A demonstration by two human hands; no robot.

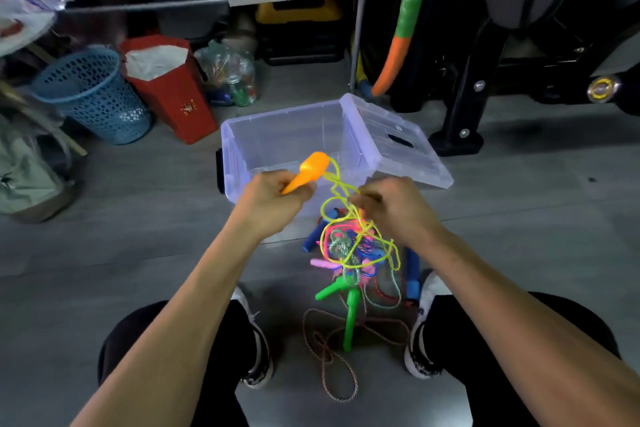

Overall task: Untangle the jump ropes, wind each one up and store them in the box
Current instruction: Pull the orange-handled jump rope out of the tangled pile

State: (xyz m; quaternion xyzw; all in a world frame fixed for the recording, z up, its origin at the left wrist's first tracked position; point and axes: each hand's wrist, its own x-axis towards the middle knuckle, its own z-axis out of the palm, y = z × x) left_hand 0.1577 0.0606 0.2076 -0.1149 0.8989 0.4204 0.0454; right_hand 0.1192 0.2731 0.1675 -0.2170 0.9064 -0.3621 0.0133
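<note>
My left hand grips an orange jump-rope handle, raised in front of the clear plastic box. A yellow rope runs from that handle to my right hand, which pinches it above a hanging tangle of ropes. The tangle mixes yellow, pink, blue and grey-green cords. Two green handles dangle from it, and blue handles lie on the floor beside it. A reddish braided rope trails loose on the floor between my feet. The box stands open, its inside looking bare.
The box lid leans off the box's right side. A blue mesh basket, a red bag and a bag of small items stand behind on the left. Black exercise equipment fills the back right.
</note>
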